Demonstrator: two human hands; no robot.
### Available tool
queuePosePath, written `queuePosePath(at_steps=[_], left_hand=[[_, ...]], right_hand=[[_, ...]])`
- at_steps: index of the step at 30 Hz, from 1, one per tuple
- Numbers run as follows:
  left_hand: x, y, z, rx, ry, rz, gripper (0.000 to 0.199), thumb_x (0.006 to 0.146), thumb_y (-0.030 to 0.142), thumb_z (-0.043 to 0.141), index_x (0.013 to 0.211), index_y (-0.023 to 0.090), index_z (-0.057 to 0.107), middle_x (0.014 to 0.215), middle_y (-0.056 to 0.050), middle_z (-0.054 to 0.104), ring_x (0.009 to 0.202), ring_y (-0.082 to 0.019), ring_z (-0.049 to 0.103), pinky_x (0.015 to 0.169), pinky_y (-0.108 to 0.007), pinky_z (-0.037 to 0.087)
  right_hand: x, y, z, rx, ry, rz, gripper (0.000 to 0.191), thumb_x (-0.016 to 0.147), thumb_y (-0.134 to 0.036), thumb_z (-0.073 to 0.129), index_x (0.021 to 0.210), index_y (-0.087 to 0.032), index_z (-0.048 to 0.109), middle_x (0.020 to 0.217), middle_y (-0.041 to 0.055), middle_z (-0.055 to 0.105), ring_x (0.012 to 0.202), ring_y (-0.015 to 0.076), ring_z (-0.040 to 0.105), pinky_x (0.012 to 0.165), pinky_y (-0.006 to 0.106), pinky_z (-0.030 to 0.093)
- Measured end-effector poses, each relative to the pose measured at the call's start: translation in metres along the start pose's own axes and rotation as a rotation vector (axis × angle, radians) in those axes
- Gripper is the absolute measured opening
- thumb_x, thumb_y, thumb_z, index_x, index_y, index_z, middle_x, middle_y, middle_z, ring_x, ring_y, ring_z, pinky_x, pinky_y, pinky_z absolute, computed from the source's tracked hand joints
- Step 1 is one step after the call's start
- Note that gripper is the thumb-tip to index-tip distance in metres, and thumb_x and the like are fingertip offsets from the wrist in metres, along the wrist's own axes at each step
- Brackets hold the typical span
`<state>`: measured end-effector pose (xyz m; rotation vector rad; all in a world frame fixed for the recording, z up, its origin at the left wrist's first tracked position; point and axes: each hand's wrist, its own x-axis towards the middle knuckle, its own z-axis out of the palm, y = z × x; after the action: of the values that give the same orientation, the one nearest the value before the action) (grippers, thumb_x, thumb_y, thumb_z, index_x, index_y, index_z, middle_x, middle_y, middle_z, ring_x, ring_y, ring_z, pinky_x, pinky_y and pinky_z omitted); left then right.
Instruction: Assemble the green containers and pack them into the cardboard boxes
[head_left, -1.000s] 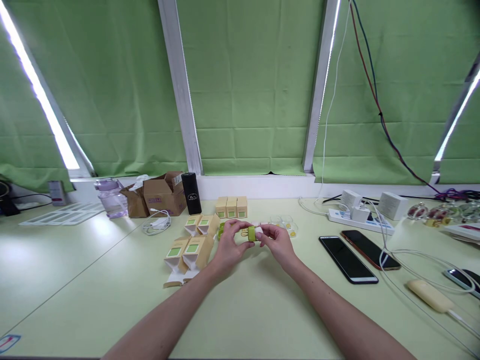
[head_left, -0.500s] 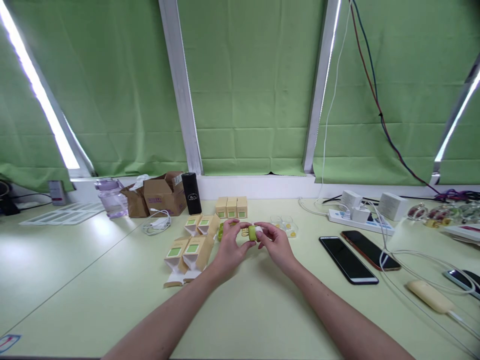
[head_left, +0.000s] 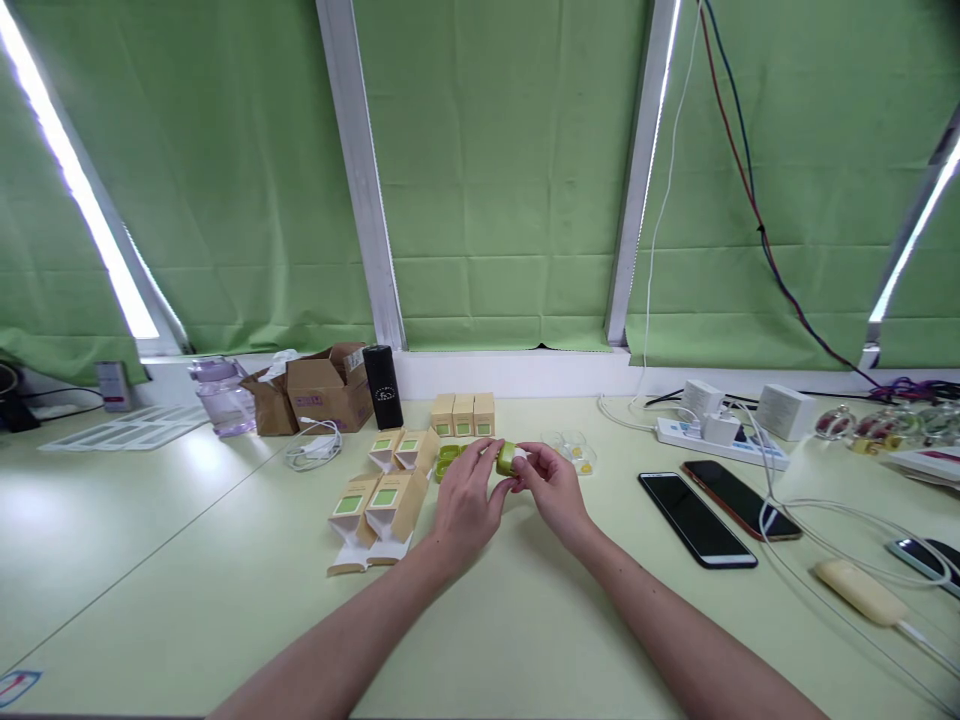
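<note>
Two open cartons (head_left: 395, 502) are laid at the left of the table (head_left: 465, 650), white flaps spread toward the near edge. To their right, one small green item (head_left: 505, 459) is held off the surface between both hands. It is pinched narrowly by the left hand (head_left: 463, 505); its white side is gripped by the fingertips of the right hand (head_left: 556, 490). Two more cartons (head_left: 415, 449) are placed behind the open pair—their closure cannot be confirmed. Green containers (head_left: 448, 454) are positioned just beyond the left hand; a clear tray (head_left: 582, 456) is located beyond the right. Farther off, three upright cartons (head_left: 463, 414) are lined up, apparently closed. Handling is judged unfinished: the item is not set down—whether its parts are fully seated cannot be determined.
</note>
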<state>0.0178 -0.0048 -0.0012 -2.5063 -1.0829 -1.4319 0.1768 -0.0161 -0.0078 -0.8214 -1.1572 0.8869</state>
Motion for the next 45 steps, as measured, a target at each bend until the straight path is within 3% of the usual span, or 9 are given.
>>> queuePosePath(at_steps=[8, 17, 24, 29, 34, 40, 45], left_hand=[[-0.005, -0.004, 0.009, -0.08, -0.05, 0.002, 0.05, 0.102, 0.027, 0.053, 0.152, 0.022, 0.045, 0.144, -0.016, 0.063, 0.133, -0.03, 0.062, 0.109, -0.05, 0.053], [-0.006, -0.003, 0.007, -0.175, -0.109, -0.005, 0.056, 0.104, 0.026, 0.045, 0.159, 0.019, 0.034, 0.151, -0.019, 0.056, 0.143, -0.031, 0.052, 0.117, -0.053, 0.046], [-0.002, -0.011, 0.009, -0.407, -0.121, -0.194, 0.056, 0.104, 0.038, 0.048, 0.157, 0.021, 0.041, 0.136, -0.016, 0.066, 0.119, -0.027, 0.066, 0.102, -0.044, 0.056], [0.004, -0.015, 0.011, -0.682, -0.153, -0.371, 0.062, 0.101, 0.046, 0.05, 0.155, 0.017, 0.042, 0.119, -0.012, 0.069, 0.1, -0.021, 0.069, 0.089, -0.036, 0.059], [0.007, -0.016, 0.011, -0.789, -0.173, -0.439, 0.062, 0.098, 0.049, 0.054, 0.151, 0.017, 0.048, 0.109, -0.01, 0.066, 0.095, -0.021, 0.068, 0.081, -0.035, 0.06], [0.008, -0.013, 0.01, -0.945, -0.21, -0.435, 0.056, 0.095, 0.041, 0.058, 0.146, 0.018, 0.051, 0.111, -0.009, 0.069, 0.099, -0.022, 0.069, 0.088, -0.036, 0.059], [0.01, -0.01, 0.009, -1.022, -0.217, -0.47, 0.051, 0.091, 0.037, 0.064, 0.137, 0.016, 0.057, 0.124, -0.013, 0.07, 0.109, -0.023, 0.068, 0.094, -0.036, 0.057]], right_hand=[[-0.001, 0.004, 0.001, 0.033, 0.001, 0.023, 0.046, 0.079, -0.059, 0.081, 0.099, -0.02, 0.068, 0.074, -0.0007, 0.067, 0.068, 0.017, 0.068, 0.061, 0.032, 0.063], [-0.003, 0.003, 0.003, 0.059, -0.023, 0.057, 0.05, 0.075, -0.062, 0.083, 0.095, -0.021, 0.064, 0.073, 0.0004, 0.071, 0.064, 0.0167, 0.068, 0.058, 0.032, 0.062], [-0.003, 0.002, 0.001, 0.004, -0.057, 0.046, 0.051, 0.076, -0.066, 0.079, 0.093, -0.021, 0.064, 0.071, 0.0023, 0.07, 0.063, 0.0174, 0.065, 0.055, 0.031, 0.059], [-0.006, 0.0, -0.007, -0.388, -0.049, -0.15, 0.036, 0.083, -0.045, 0.077, 0.11, -0.024, 0.067, 0.102, 0.0069, 0.07, 0.078, 0.0193, 0.065, 0.06, 0.031, 0.057], [-0.011, -0.003, -0.01, -0.732, -0.144, -0.389, 0.042, 0.09, -0.029, 0.068, 0.131, -0.03, 0.062, 0.132, 0.0101, 0.063, 0.086, 0.0213, 0.068, 0.063, 0.034, 0.059], [-0.008, 0.002, -0.013, -0.914, -0.169, -0.567, 0.037, 0.098, -0.027, 0.059, 0.135, -0.028, 0.06, 0.138, 0.0112, 0.066, 0.116, 0.0274, 0.069, 0.074, 0.035, 0.062], [-0.006, 0.004, -0.015, -0.969, -0.163, -0.725, 0.034, 0.101, -0.021, 0.056, 0.134, -0.024, 0.06, 0.131, 0.0116, 0.071, 0.116, 0.0249, 0.071, 0.086, 0.037, 0.064]])
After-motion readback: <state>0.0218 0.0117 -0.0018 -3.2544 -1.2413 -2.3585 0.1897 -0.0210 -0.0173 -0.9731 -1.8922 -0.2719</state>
